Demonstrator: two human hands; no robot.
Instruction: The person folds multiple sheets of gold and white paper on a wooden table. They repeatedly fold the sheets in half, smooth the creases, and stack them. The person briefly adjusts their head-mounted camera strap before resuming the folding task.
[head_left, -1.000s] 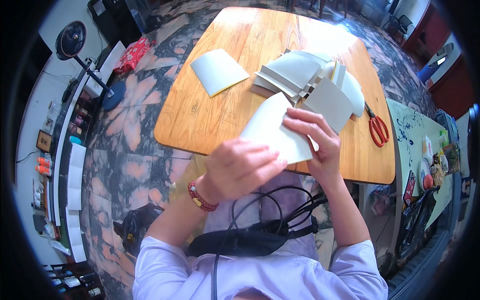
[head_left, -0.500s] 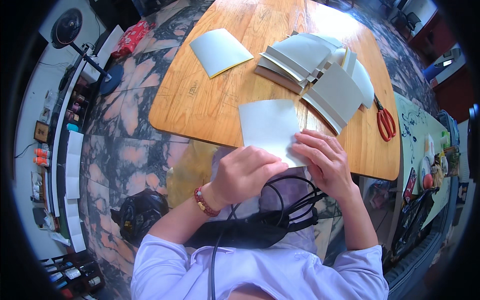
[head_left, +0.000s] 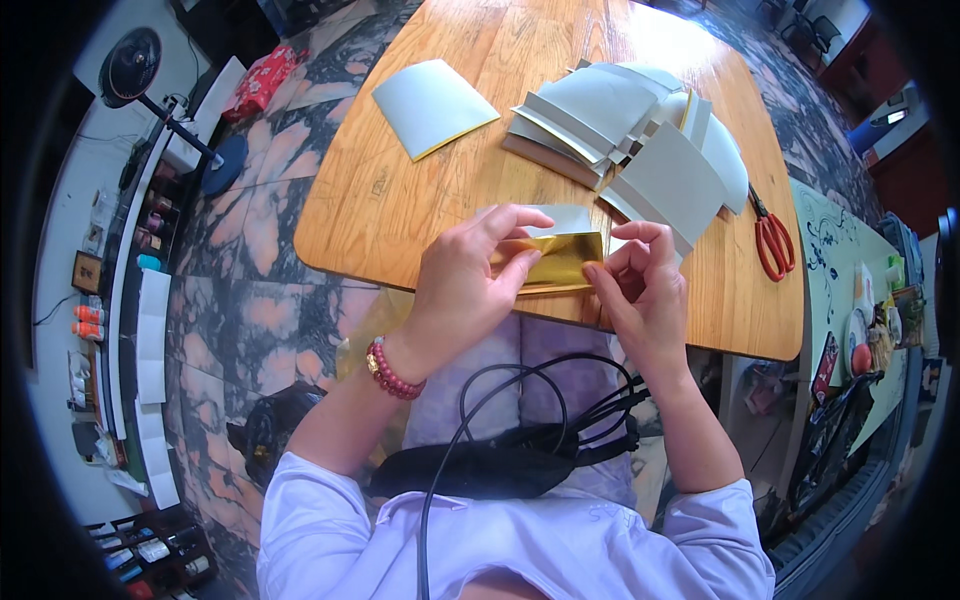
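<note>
Between my hands, at the near edge of the wooden table, is a sheet of card point(head_left: 563, 262), white on one face and shiny gold on the other. Its near part is turned up, so the gold faces me, and a strip of white shows behind it. My left hand point(head_left: 478, 262) pinches its left end between thumb and fingers. At the right end, my right hand point(head_left: 640, 280) grips it with the thumb on the gold face and the fingers curled. Part of the card is hidden by my left fingers.
A stack of folded white cards point(head_left: 620, 130) covers the table's right half. One flat white card with a gold edge point(head_left: 435, 108) lies at the far left. Red-handled scissors point(head_left: 774, 245) rest by the right edge. Black cables point(head_left: 560, 400) loop over my lap, below the wooden table point(head_left: 400, 220).
The card lay white side up under my hands; its near part is now raised, showing gold. Both hands have moved up from pressing it to pinching its ends.
</note>
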